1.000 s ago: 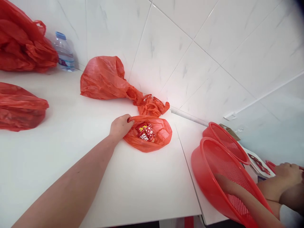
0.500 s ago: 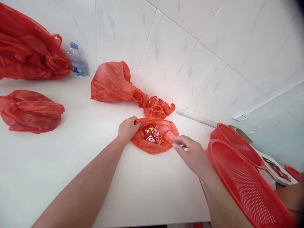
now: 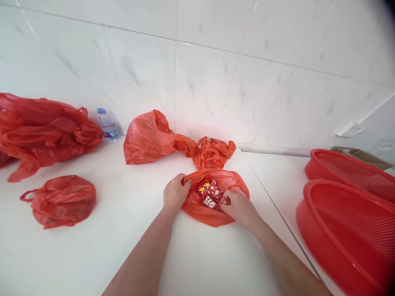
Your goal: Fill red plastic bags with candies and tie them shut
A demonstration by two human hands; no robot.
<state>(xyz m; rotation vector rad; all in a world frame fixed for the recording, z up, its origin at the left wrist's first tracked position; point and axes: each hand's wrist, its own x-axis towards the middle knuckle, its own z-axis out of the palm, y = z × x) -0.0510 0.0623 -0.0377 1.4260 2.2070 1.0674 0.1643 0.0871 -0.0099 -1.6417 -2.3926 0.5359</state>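
A small red plastic bag (image 3: 212, 213) lies open on the white counter (image 3: 129, 246) near the tiled wall. Inside it sit small red packets (image 3: 209, 193) with yellow and white print. My left hand (image 3: 175, 195) pinches the bag's left rim, fingers closed on the plastic. At the bag's right side, my right hand (image 3: 239, 207) has its fingers curled at the opening, touching the plastic beside the packets. Just behind this bag lies another crumpled red bag (image 3: 163, 137) with knotted handles.
Two red mesh baskets (image 3: 348, 230) stand stacked at the right. A big red bag (image 3: 43, 131) and a smaller tied one (image 3: 61, 199) lie at the left. A water bottle (image 3: 106, 125) stands by the wall. A power socket (image 3: 350, 129) is on the wall at right.
My right hand has come in from the right and reached the bag's opening. The view has swung left and levelled; my left hand kept its hold on the rim.
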